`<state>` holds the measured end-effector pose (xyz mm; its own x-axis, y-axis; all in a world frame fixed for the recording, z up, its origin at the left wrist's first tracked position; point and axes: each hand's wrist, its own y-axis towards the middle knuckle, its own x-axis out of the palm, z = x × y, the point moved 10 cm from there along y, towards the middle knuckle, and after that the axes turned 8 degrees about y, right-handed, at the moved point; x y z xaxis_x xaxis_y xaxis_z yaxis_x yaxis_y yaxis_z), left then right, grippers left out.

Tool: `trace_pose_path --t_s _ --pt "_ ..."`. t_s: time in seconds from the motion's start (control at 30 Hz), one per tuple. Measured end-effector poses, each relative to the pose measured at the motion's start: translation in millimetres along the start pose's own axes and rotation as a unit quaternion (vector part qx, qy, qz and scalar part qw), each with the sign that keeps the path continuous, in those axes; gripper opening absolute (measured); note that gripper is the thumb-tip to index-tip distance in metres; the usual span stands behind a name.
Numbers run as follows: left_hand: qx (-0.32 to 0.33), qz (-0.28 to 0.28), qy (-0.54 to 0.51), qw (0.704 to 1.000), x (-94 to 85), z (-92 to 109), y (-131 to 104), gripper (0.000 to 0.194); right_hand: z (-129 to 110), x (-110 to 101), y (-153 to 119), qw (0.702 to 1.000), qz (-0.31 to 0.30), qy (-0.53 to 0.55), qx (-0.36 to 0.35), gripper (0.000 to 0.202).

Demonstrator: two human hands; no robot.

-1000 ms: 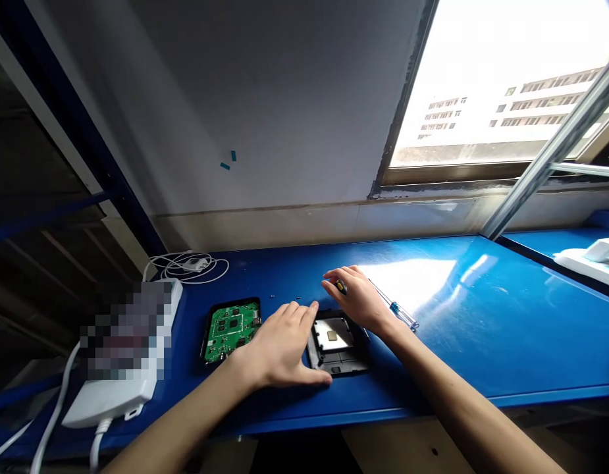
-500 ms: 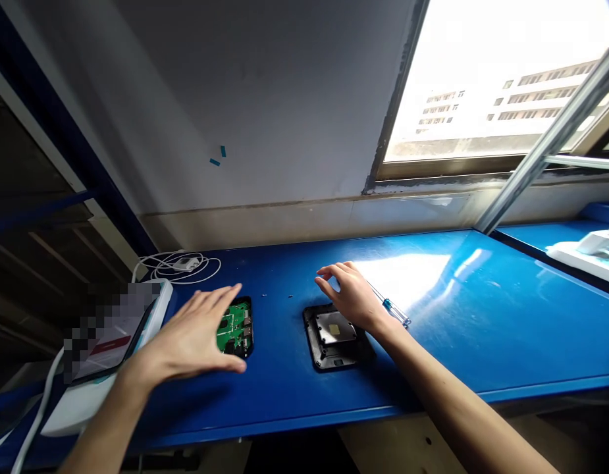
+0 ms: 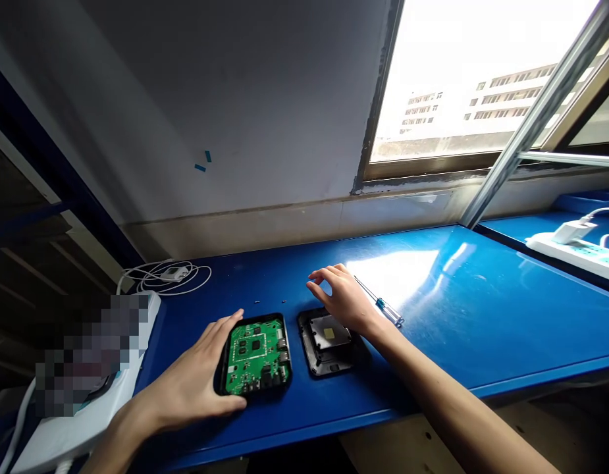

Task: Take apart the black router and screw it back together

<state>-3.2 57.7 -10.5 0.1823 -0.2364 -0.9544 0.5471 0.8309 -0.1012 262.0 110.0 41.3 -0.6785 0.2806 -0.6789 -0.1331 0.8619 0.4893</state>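
Note:
My left hand [image 3: 198,372] grips the left side of a black plastic case half [image 3: 290,368] with a green circuit board [image 3: 255,355] in it. The thumb lies along the near edge and the fingers along the far edge. My right hand [image 3: 344,297] hovers above the far right corner of a black cover [image 3: 307,342], fingers loosely curled and thumb apart, with nothing visible between them. A silver plate [image 3: 328,331] is fixed inside the cover. Beyond the case lie two small screws, one [image 3: 257,302] left of the other [image 3: 284,301].
A screwdriver [image 3: 390,313] with a clear blue handle lies right of my right hand. At the left stands a white power strip [image 3: 87,408] under a blurred device. A coiled white cable [image 3: 173,275] lies at the back left, another power strip [image 3: 575,247] far right.
The case with the circuit board has moved right and nearer, beside the cover, with my left hand now closed round it. My right hand stays about over the cover.

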Motion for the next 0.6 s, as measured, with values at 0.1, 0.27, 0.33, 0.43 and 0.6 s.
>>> trace_pose_path --t_s 0.1,0.27,0.33,0.43,0.6 --pt "0.014 -0.013 -0.005 1.000 0.9 17.3 16.7 0.124 1.1 -1.3 0.1 1.000 0.003 0.002 -0.001 0.016" --pt "0.041 -0.005 -0.010 0.999 2.4 24.9 29.6 0.133 1.3 0.6 -0.4 1.000 0.002 0.004 -0.005 0.014" --pt "0.048 -0.010 -0.002 0.999 3.8 26.9 32.7 0.134 -0.2 1.9 -0.8 1.000 0.000 0.004 -0.008 0.014" --pt "0.056 -0.024 0.009 0.998 5.4 30.0 37.0 0.137 -2.8 2.6 -1.3 1.000 -0.003 0.004 -0.012 0.013" --pt "0.050 -0.026 -0.025 0.998 3.6 26.5 35.8 0.137 -5.4 1.2 -1.8 1.000 -0.002 0.002 -0.018 0.013"
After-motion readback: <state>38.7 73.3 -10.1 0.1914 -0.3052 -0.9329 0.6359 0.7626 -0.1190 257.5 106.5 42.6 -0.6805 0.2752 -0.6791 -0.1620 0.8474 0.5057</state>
